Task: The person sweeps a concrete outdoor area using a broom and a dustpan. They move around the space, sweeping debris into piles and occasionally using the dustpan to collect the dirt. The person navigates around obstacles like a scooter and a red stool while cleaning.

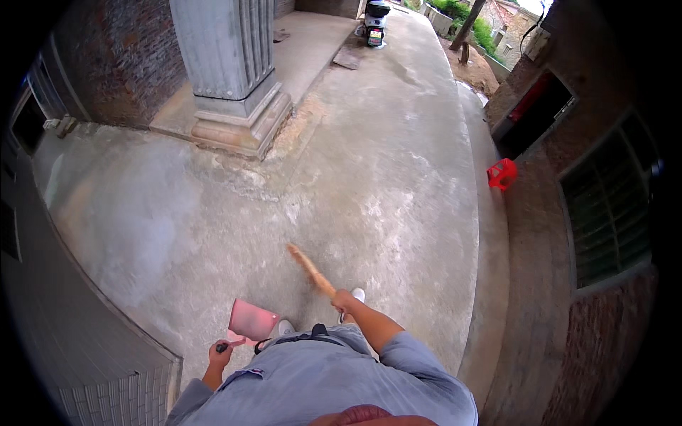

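Observation:
My right hand (344, 301) is closed round the yellowish handle of a broom (310, 269), which slants away to the front left; its far end is brownish and blurred. Low on the left, my left hand (218, 353) grips the dark-tipped handle of a pink dustpan (253, 320). The dustpan's broad pan is beside my left shoe, on or just above the concrete; I cannot tell which. The broom's far end is in front of the pan and apart from it.
A fluted grey column (227, 57) on a stepped base stands ahead left. A scooter (375, 25) is parked far ahead. A red plastic stool (502, 174) sits by the doorway on the right, near a barred window (611, 202). Grey corrugated sheeting (92, 319) borders the left.

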A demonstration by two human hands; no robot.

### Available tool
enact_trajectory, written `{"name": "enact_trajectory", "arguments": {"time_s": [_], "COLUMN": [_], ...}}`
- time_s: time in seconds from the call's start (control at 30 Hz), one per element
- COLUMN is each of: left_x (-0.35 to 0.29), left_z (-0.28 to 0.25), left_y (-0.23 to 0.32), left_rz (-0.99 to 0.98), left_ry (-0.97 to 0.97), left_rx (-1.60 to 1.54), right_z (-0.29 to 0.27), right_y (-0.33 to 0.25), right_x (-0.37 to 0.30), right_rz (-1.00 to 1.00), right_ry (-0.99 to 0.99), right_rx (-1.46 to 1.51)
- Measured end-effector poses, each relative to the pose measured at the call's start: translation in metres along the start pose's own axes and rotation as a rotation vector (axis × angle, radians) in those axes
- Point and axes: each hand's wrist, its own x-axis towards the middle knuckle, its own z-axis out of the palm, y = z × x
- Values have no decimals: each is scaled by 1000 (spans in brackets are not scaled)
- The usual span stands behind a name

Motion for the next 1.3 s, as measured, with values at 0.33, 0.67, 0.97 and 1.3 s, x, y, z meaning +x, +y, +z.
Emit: {"name": "enact_trajectory", "arguments": {"time_s": [0.33, 0.67, 0.97, 1.3], "left_x": [-2, 29, 166, 359], "left_z": [88, 142, 202, 264], "left_y": [141, 220, 353, 380], "left_rz": [-176, -285, -437, -274], "left_ry": [138, 264, 144, -4], "left_rx": [91, 229, -11, -132], "right_z": [-73, -294, -369, -386], "right_y": [-20, 153, 371, 410], "right_x": [142, 93, -49, -46], "right_rz": [310, 342, 734, 308], "right_ry": [-555, -50, 486, 1086], "right_rx": [778, 1353, 1624, 1307]}}
